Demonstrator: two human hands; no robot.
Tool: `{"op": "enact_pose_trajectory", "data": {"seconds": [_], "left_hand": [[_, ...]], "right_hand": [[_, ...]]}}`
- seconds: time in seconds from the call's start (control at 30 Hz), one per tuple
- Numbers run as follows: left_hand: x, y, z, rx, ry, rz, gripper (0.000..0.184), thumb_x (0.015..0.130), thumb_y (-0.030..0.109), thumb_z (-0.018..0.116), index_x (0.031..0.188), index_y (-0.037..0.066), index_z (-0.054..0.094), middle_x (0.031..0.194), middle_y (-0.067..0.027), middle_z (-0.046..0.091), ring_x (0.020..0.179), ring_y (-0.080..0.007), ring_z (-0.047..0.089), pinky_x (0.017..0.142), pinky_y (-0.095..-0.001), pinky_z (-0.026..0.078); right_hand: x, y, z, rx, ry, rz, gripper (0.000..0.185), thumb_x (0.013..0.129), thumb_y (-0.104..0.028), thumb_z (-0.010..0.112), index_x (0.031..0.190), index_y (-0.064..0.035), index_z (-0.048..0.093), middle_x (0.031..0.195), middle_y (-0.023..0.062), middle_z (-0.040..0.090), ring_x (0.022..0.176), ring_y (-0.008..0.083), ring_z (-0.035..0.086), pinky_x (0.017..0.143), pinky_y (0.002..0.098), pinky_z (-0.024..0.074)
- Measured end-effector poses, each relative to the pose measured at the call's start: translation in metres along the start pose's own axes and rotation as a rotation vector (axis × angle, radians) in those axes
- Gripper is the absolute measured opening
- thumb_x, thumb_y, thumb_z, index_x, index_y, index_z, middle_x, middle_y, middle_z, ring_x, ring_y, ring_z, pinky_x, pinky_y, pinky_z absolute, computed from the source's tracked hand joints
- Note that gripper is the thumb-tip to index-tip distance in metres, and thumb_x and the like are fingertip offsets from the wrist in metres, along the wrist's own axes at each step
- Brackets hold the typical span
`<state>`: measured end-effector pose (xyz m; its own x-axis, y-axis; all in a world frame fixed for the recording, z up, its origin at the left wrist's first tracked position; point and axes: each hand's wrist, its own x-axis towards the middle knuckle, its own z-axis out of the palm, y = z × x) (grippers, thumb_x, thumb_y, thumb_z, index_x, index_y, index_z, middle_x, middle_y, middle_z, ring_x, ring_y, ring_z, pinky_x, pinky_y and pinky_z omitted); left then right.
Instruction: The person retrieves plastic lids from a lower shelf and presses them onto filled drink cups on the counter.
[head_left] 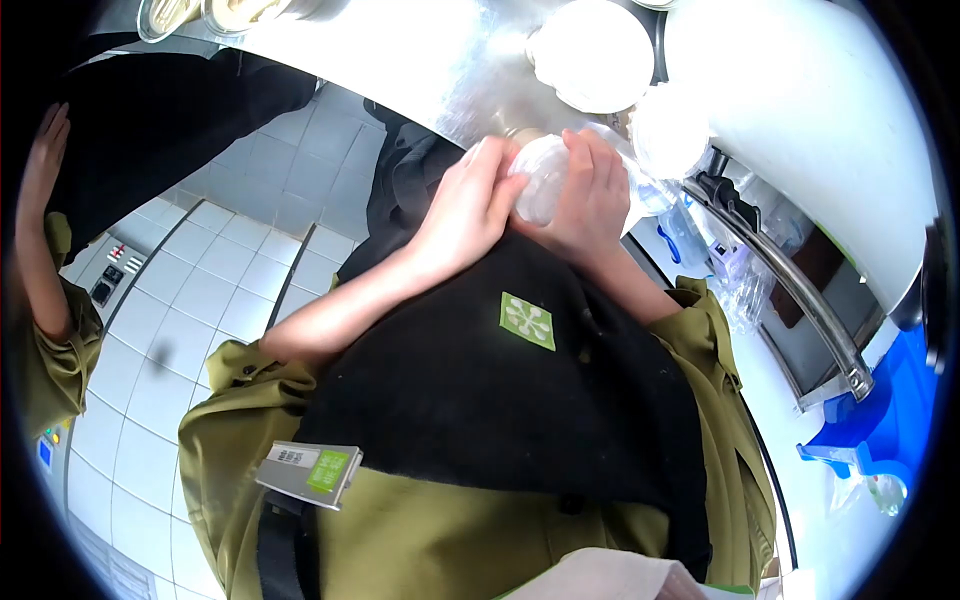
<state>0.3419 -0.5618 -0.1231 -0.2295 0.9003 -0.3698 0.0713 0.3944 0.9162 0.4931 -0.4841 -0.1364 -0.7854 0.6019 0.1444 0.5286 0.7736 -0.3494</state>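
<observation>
At the near edge of the metal counter (420, 60), both my hands are around a round, translucent plastic tub (540, 178) with a pale lid-like top. My left hand (470, 195) grips its left side, thumb towards the rim. The curled fingers of my right hand (592, 190) lie over its right side. Overexposure blurs the tub, and its lower part is hidden. Just beyond stands a white round container (598, 55). Another white round piece (670, 130) is to the right of my right hand, beside clear plastic.
Clear tubs with pale contents (235, 12) stand at the counter's far left. On the left is another person's arm and hand (48, 150). A large white rounded surface (800, 110), a metal bar (800, 290) and a blue plastic bin (880, 420) are on the right.
</observation>
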Motion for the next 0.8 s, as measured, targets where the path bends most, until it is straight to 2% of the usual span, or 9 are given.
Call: {"op": "enact_pose_trajectory", "data": {"seconds": [0.1, 0.13, 0.23, 0.43, 0.53, 0.63, 0.8], "left_hand": [[-0.006, 0.001, 0.004, -0.003, 0.017, -0.037, 0.017, 0.088, 0.011, 0.054, 0.101, 0.000, 0.050, 0.087, -0.0213, 0.056, 0.082, -0.0403, 0.057, 0.071, -0.0412, 0.047], [-0.007, -0.012, 0.010, 0.028, 0.058, 0.061, 0.016, 0.088, 0.010, 0.053, 0.100, 0.000, 0.050, 0.085, -0.0212, 0.056, 0.081, -0.0398, 0.057, 0.069, -0.0413, 0.047], [-0.005, -0.019, 0.013, 0.030, 0.053, 0.113, 0.014, 0.089, 0.009, 0.051, 0.100, 0.000, 0.048, 0.082, -0.0214, 0.055, 0.079, -0.0397, 0.057, 0.068, -0.0410, 0.047], [0.002, -0.019, 0.007, -0.092, -0.094, -0.001, 0.015, 0.091, 0.008, 0.047, 0.103, -0.001, 0.046, 0.083, -0.0224, 0.054, 0.080, -0.0396, 0.057, 0.069, -0.0412, 0.046], [0.011, -0.020, 0.014, -0.180, 0.051, 0.246, 0.015, 0.091, 0.008, 0.046, 0.104, -0.001, 0.046, 0.084, -0.0232, 0.055, 0.079, -0.0401, 0.058, 0.069, -0.0415, 0.046], [0.014, -0.008, 0.011, -0.054, 0.044, 0.195, 0.016, 0.092, 0.009, 0.046, 0.104, -0.001, 0.046, 0.085, -0.0240, 0.055, 0.080, -0.0415, 0.058, 0.069, -0.0413, 0.047], [0.019, -0.017, 0.008, -0.045, -0.071, 0.118, 0.015, 0.091, 0.009, 0.046, 0.103, -0.001, 0.047, 0.086, -0.0244, 0.055, 0.081, -0.0432, 0.057, 0.070, -0.0419, 0.047]], "right_hand": [[0.000, -0.002, 0.000, -0.034, 0.026, -0.016, 0.081, 0.066, -0.048, 0.071, 0.122, 0.0018, 0.041, 0.114, 0.0209, 0.048, 0.098, 0.0376, 0.051, 0.082, 0.0457, 0.0425], [-0.001, -0.003, 0.000, -0.043, 0.024, -0.017, 0.081, 0.066, -0.048, 0.071, 0.123, 0.0018, 0.041, 0.114, 0.0209, 0.048, 0.099, 0.0376, 0.051, 0.082, 0.0457, 0.0426], [0.000, -0.002, 0.001, -0.073, 0.039, -0.018, 0.082, 0.066, -0.049, 0.071, 0.123, 0.0020, 0.041, 0.115, 0.0209, 0.048, 0.099, 0.0378, 0.051, 0.082, 0.0456, 0.0429], [0.001, -0.001, 0.005, -0.049, 0.076, -0.024, 0.093, 0.063, -0.056, 0.071, 0.128, 0.0018, 0.038, 0.116, 0.0213, 0.048, 0.097, 0.0379, 0.053, 0.078, 0.0477, 0.0422], [0.000, -0.001, 0.006, -0.053, 0.086, -0.014, 0.093, 0.062, -0.056, 0.071, 0.127, 0.0019, 0.039, 0.115, 0.0210, 0.048, 0.097, 0.0378, 0.053, 0.077, 0.0472, 0.0424], [0.001, -0.002, 0.006, -0.072, 0.101, -0.010, 0.092, 0.062, -0.056, 0.071, 0.126, 0.0019, 0.040, 0.115, 0.0208, 0.048, 0.097, 0.0377, 0.053, 0.077, 0.0465, 0.0430], [0.002, -0.004, 0.005, -0.078, 0.085, 0.008, 0.091, 0.062, -0.056, 0.072, 0.124, 0.0020, 0.041, 0.114, 0.0206, 0.048, 0.098, 0.0376, 0.053, 0.077, 0.0457, 0.0432]]}}
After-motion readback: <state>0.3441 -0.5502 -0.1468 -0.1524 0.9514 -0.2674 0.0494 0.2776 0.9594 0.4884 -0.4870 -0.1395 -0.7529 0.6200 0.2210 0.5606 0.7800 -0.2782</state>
